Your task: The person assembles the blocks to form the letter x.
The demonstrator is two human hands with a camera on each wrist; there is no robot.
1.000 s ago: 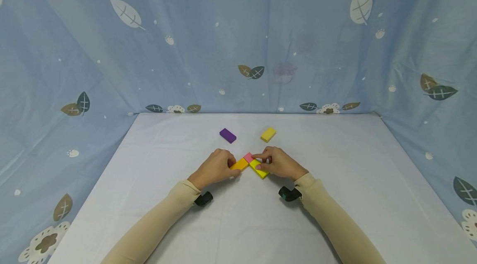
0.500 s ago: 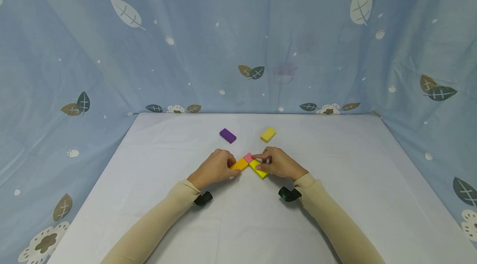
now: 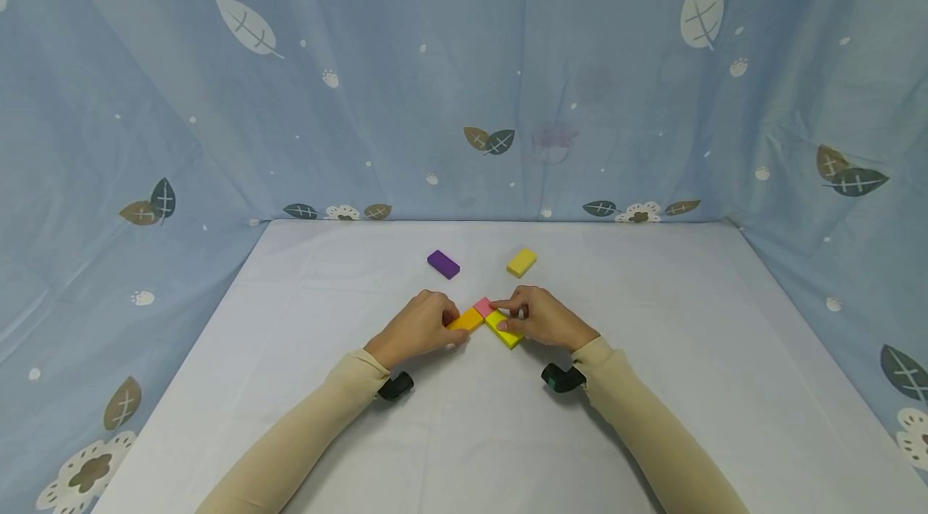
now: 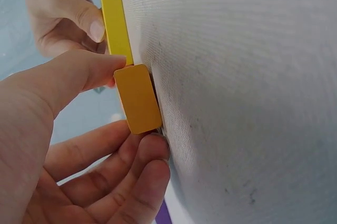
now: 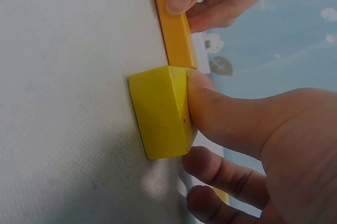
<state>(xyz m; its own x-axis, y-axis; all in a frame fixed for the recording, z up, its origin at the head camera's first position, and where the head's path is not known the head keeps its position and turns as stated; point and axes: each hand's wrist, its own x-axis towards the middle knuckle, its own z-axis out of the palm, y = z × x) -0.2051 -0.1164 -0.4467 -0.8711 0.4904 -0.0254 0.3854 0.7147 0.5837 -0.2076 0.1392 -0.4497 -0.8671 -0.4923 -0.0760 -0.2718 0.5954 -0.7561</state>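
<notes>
In the head view, my left hand [image 3: 418, 327] pinches an orange rectangular block [image 3: 467, 321] between thumb and fingertips. My right hand [image 3: 548, 321] holds a bright yellow block [image 5: 159, 113], its thumb lying along the top. Between the far ends of these two sits a small pink block [image 3: 483, 306], which the right index fingertip touches. Orange and yellow slant away from each other toward me, with their far corners close together. The left wrist view shows the fingers against one end of the orange block and the thumb at the other.
Beyond the hands, a purple block [image 3: 443, 264] lies on the white-covered table [image 3: 348, 256] to the left. A paler yellow block [image 3: 521, 263] lies to the right. A blue patterned cloth [image 3: 464, 79] hangs behind the table.
</notes>
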